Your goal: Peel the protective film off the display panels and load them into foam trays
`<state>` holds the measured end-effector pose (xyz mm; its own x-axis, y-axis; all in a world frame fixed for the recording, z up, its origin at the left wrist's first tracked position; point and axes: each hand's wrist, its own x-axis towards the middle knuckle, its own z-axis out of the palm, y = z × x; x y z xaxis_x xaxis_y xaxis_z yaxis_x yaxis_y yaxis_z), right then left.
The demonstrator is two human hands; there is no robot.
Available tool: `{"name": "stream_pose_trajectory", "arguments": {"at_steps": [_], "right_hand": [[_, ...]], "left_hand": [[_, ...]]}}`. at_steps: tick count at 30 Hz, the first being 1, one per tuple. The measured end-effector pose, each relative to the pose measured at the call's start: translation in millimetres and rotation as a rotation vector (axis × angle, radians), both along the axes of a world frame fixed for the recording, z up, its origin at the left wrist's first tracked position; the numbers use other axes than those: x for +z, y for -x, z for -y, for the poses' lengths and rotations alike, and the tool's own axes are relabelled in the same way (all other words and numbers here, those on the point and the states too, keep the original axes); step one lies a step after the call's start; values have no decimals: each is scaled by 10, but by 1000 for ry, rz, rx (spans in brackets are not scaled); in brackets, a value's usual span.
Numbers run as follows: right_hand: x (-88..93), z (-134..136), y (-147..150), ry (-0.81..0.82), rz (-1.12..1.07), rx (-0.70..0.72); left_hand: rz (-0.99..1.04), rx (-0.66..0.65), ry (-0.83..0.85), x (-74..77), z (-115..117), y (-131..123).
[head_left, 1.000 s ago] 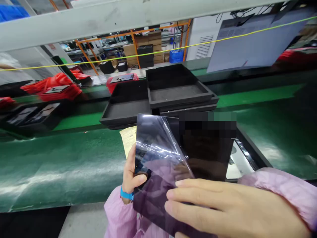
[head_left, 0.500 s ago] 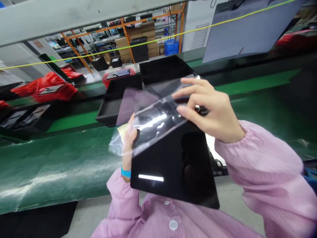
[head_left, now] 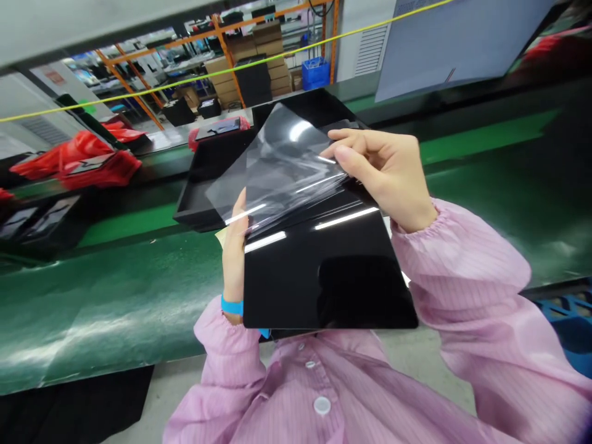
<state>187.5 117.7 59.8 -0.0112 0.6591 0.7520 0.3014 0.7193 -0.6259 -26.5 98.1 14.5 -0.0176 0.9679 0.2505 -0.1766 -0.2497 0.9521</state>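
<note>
A glossy black panel (head_left: 324, 271) is held in front of my chest, above the near edge of the green conveyor belt (head_left: 115, 290). My left hand (head_left: 234, 250) grips the panel's left edge from behind, a blue band at the wrist. My right hand (head_left: 386, 172) pinches a clear protective film (head_left: 277, 166) at the panel's far end. The film is lifted off most of the panel and curls up and to the left. Both sleeves are pink.
Black foam trays (head_left: 208, 179) stand on the belt just beyond the panel. Red bags with dark panels (head_left: 83, 160) lie at the far left. A grey board (head_left: 462, 43) hangs at upper right, a yellow cord (head_left: 139, 92) runs across, and a blue crate (head_left: 568, 320) sits at lower right.
My right hand went from the panel's near end up to its far end, peeling the film off the face. The panel tilted flatter and its bare black surface now shows.
</note>
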Motion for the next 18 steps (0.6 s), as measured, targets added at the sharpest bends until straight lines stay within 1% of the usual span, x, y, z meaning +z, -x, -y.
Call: {"name": "stream_pose_trajectory", "arguments": {"at_steps": [3, 5, 9, 12, 15, 17, 18], "right_hand": [[-54, 8, -29, 6, -101, -49], [-86, 14, -53, -8, -154, -92], [-125, 30, -98, -20, -134, -158], [-148, 49, -101, 15, -133, -172], [-187, 54, -87, 28, -186, -157], [-218, 43, -104, 25, -210, -152], [-233, 32, -132, 43, -185, -137]], "left_hand": [[25, 21, -60, 29, 86, -102], [65, 8, -63, 55, 141, -185], [104, -84, -88, 79, 174, -291], [80, -91, -83, 81, 178, -312], [84, -88, -53, 69, 178, -311], [114, -99, 12, 47, 154, -292], [138, -112, 66, 32, 131, -275]]}}
